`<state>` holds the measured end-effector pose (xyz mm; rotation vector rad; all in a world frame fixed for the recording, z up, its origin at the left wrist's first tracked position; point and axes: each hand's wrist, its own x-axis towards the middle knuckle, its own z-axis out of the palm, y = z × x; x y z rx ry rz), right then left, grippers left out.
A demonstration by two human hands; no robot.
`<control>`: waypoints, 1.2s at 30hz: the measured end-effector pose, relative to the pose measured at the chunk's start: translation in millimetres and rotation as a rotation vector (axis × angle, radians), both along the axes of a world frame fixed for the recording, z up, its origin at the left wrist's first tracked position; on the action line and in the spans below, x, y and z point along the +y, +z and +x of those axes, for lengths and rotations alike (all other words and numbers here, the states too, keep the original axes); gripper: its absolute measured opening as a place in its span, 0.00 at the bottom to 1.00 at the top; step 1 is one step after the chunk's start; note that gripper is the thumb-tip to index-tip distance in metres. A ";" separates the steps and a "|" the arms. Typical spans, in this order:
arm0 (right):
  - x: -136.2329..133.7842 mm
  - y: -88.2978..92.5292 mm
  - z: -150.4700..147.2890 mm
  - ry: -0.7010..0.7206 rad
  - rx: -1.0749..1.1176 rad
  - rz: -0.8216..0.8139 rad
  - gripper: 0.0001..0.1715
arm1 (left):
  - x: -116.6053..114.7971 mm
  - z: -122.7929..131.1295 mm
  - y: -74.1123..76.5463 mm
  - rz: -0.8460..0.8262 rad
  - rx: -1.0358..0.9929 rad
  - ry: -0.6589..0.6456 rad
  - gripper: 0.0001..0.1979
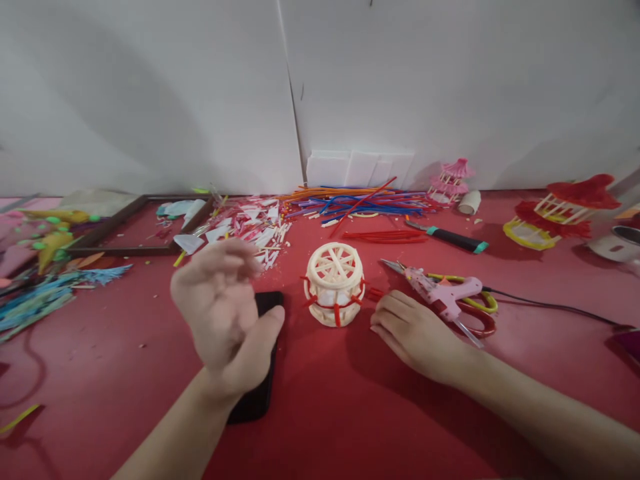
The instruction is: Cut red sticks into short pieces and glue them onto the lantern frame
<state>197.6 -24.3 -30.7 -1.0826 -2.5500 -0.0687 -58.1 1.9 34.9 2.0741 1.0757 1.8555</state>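
A small round cream frame (336, 283) with a spoked top and red strips around its middle stands upright on the red table. To its left, my left hand (225, 313) is raised above a black phone (254, 400), loosely curled, thumb apart and nothing in it. Right of the frame, my right hand (417, 333) rests on the table with its fingers bent and pressed together. Short red pieces (376, 291) lie by its fingertips; what the fingers grip, if anything, is hidden. Neither hand touches the frame.
Behind my right hand lie a pink glue gun (453, 293), scissors (487, 303) and a utility knife (455, 239). Coloured sticks (360, 201) and paper scraps (260, 220) line the back. Pink (453, 179) and red (575, 203) pavilion models stand right; a dark frame (90, 243) lies left.
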 end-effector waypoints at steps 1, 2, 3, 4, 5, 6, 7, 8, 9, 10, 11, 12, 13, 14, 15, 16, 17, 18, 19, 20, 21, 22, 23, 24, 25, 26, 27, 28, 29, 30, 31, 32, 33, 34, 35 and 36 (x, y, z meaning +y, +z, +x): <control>-0.1 0.6 -0.8 0.025 0.009 0.002 0.14 | -4.7 4.5 2.1 0.059 0.029 -0.036 0.21; -0.5 1.8 -1.3 0.045 0.035 0.007 0.13 | -10.0 9.0 3.4 0.111 0.160 -0.141 0.18; -1.5 3.5 -1.5 0.062 0.079 0.006 0.12 | -15.6 13.3 3.9 0.140 0.346 -0.269 0.17; -3.0 5.7 -1.3 0.080 0.143 0.003 0.10 | -20.9 17.6 3.3 0.194 0.505 -0.335 0.15; -4.9 8.2 -0.8 0.093 0.214 -0.004 0.08 | -25.7 21.8 1.6 0.245 0.630 -0.378 0.13; -7.2 10.9 -0.2 0.102 0.287 -0.007 0.06 | -29.8 25.9 -1.1 0.255 0.693 -0.369 0.10; -9.6 13.5 0.5 0.107 0.351 -0.004 0.04 | -33.0 29.8 -4.7 0.243 0.729 -0.351 0.08; -12.1 15.7 1.1 0.109 0.400 0.003 0.04 | -35.3 33.4 -8.8 0.212 0.749 -0.328 0.06; -14.5 17.4 1.6 0.106 0.437 0.022 0.04 | -36.8 36.6 -13.1 0.172 0.757 -0.295 0.05; -16.9 18.5 1.9 0.105 0.459 0.043 0.05 | -37.7 39.4 -17.1 0.135 0.761 -0.262 0.05; -19.0 19.0 1.9 0.108 0.473 0.058 0.06 | -38.2 41.6 -20.7 0.102 0.767 -0.235 0.06; -20.9 19.0 1.6 0.116 0.482 0.068 0.07 | -38.4 43.2 -23.6 0.073 0.777 -0.218 0.06; -22.6 18.6 1.3 0.126 0.485 0.071 0.07 | -38.4 44.4 -25.6 0.053 0.790 -0.213 0.06; -23.9 18.1 0.8 0.133 0.486 0.068 0.08 | -38.4 45.2 -26.8 0.036 0.804 -0.219 0.05; -24.9 17.6 0.4 0.139 0.487 0.062 0.08 | -38.2 45.7 -27.4 0.023 0.817 -0.233 0.06; -25.4 17.1 0.0 0.144 0.488 0.055 0.08 | -38.0 45.9 -27.4 0.016 0.825 -0.248 0.07; -25.6 16.8 -0.2 0.147 0.491 0.051 0.08 | -37.8 45.9 -27.2 0.016 0.829 -0.261 0.08; -25.5 16.7 -0.2 0.152 0.491 0.048 0.08 | -37.4 45.8 -26.9 0.020 0.831 -0.272 0.08; -25.1 16.7 -0.2 0.158 0.492 0.044 0.08 | -37.1 45.6 -26.7 0.024 0.832 -0.283 0.08; -24.6 17.0 0.0 0.163 0.489 0.039 0.07 | -36.8 45.4 -26.7 0.026 0.836 -0.294 0.08; -24.2 17.4 0.2 0.169 0.484 0.037 0.07 | -36.6 45.2 -27.0 0.030 0.841 -0.305 0.08; -23.8 18.0 0.3 0.172 0.480 0.034 0.06 | -36.4 45.1 -27.6 0.032 0.847 -0.313 0.08; -23.6 18.6 0.4 0.174 0.475 0.032 0.06 | -36.3 45.0 -28.4 0.032 0.852 -0.321 0.09; -23.6 19.3 0.5 0.176 0.472 0.031 0.06 | -36.4 45.0 -29.4 0.031 0.853 -0.323 0.09; -23.7 19.8 0.5 0.176 0.471 0.032 0.05 | -36.5 44.9 -30.4 0.030 0.849 -0.320 0.09; -23.9 20.0 0.5 0.173 0.474 0.033 0.03 | -36.7 44.9 -31.3 0.025 0.841 -0.313 0.09; -24.1 19.9 0.6 0.170 0.478 0.034 0.03 | -36.9 44.8 -32.1 0.016 0.829 -0.306 0.09; -24.1 19.4 1.0 0.167 0.480 0.035 0.04 | -37.1 44.6 -32.7 0.006 0.817 -0.302 0.09; -24.1 18.6 1.5 0.164 0.481 0.036 0.05 | -37.2 44.3 -33.1 -0.003 0.806 -0.305 0.09; -24.0 17.7 2.3 0.163 0.480 0.034 0.06 | -37.3 44.0 -33.3 -0.012 0.796 -0.313 0.08; -23.8 16.6 3.2 0.168 0.482 0.030 0.06 | -37.2 43.5 -33.4 -0.020 0.785 -0.323 0.08; -23.5 15.7 4.2 0.175 0.484 0.023 0.06 | -37.0 43.0 -33.3 -0.027 0.773 -0.335 0.07; -23.3 14.9 5.2 0.186 0.489 0.012 0.06 | -36.6 42.5 -33.2 -0.032 0.762 -0.346 0.07; -23.1 14.5 6.0 0.197 0.498 -0.002 0.07 | -36.2 42.0 -33.1 -0.039 0.754 -0.360 0.06; -23.0 14.4 6.5 0.205 0.508 -0.021 0.07 | -35.8 41.7 -32.9 -0.042 0.749 -0.375 0.06; -23.0 14.5 6.6 0.211 0.522 -0.044 0.07 | -35.3 41.5 -32.9 -0.045 0.745 -0.393 0.06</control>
